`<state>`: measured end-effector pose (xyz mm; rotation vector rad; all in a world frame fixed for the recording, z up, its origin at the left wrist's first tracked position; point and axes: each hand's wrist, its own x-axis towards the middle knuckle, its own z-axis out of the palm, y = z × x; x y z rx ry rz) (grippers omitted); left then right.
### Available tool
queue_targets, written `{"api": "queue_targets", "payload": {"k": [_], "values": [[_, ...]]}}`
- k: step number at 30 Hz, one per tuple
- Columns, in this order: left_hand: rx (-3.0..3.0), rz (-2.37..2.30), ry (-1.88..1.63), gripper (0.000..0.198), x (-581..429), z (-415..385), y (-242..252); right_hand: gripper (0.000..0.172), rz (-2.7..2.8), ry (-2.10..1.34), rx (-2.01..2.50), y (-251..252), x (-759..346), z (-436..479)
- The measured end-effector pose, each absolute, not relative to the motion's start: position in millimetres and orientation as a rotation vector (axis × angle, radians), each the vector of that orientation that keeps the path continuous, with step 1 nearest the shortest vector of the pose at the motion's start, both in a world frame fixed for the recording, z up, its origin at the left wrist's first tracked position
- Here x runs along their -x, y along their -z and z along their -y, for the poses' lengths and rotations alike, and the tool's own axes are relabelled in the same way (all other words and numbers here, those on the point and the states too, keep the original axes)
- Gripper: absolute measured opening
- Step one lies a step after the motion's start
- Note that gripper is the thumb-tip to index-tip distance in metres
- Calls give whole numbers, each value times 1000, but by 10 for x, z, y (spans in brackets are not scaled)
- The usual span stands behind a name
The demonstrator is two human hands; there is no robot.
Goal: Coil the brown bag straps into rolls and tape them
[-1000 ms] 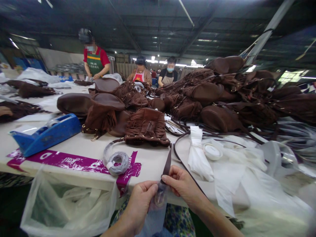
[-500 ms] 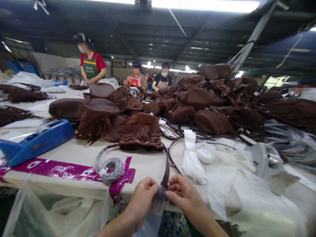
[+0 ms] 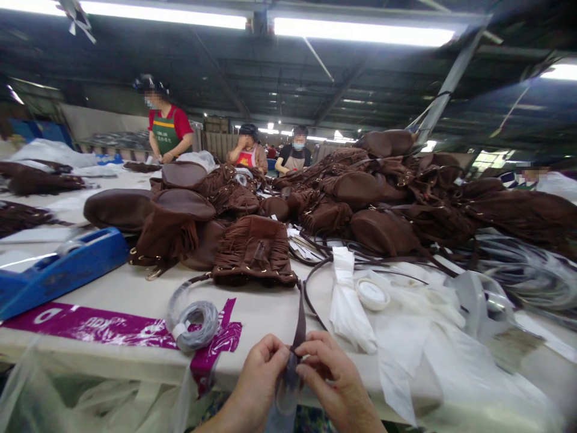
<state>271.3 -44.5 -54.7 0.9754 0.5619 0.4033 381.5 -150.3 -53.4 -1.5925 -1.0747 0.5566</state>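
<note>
Compared with half a second ago, the fingers of the right hand (image 3: 336,373) are brought in closer to the flat dark-brown strap (image 3: 300,316), and more of the long white ceiling lights (image 3: 365,33) is shown above. The strap is stretched from the lower right corner of the brown fringed bag (image 3: 253,249) on the pale table (image 3: 252,307); its long axis is run almost straight toward the wearer, with the lower end slanted slightly left. That end is met by the translucent plastic sleeve (image 3: 283,415), held at the table's near edge and pointed downward. Smooth, matte strap is seen above; through the filmy sleeve a rounded shape is faintly shown. The sleeve's top is pinched by the left hand's (image 3: 259,379) grip; whether the right grip is clamped or merely laid there cannot be told
</note>
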Motion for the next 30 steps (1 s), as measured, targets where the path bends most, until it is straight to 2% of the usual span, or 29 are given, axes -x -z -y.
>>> {"api": "queue_targets", "payload": {"k": [7, 11, 16, 22, 30], "values": [[-975, -499, -411, 45, -2730, 454, 634, 13, 1074, -611, 1553, 539, -3811, 1504], [-1031, -506, -403, 38, -2714, 502, 562, 3, 1078, -729, 1564, 439, -3815, 1516], [-1086, -560, -341, 38, -2677, 494, 417, 13, 1245, -599, 1678, 315, -3830, 1547], [-938, -495, -115, 46, -2831, 219, 219, 14, 1457, -557, 1795, 163, -3908, 1520], [-940, -391, 57, 33, -3335, -181, 163, 15, 1521, -407, 1817, 90, -4071, 1445]]}}
